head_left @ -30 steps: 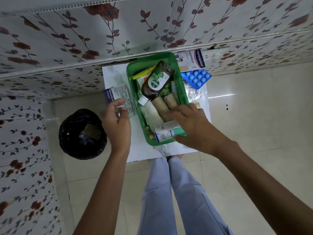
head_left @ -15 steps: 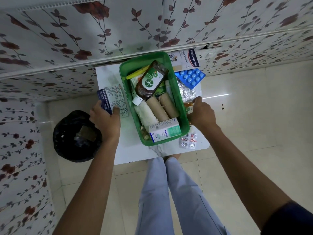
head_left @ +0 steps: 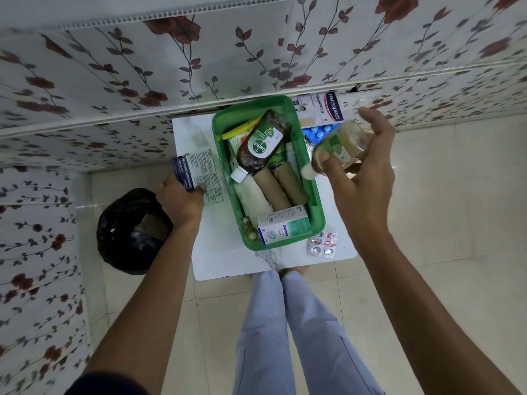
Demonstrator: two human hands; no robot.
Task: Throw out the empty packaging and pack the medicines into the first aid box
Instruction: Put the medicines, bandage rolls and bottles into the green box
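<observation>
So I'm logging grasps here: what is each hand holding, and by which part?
The right hand holds a small pale bottle around its body. The left hand grips the medicated dressings box at its near end.

The small bottle (head_left: 340, 148) is motion-blurred, its label unreadable. It hides most of the blue blister pack (head_left: 317, 133). Bin (head_left: 128, 232) contents are indistinct

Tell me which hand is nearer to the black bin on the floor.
Left. The left hand rests on the dressings box at the table's edge, just above the black bin. The right hand holds a small bottle beyond the green tray.
</observation>
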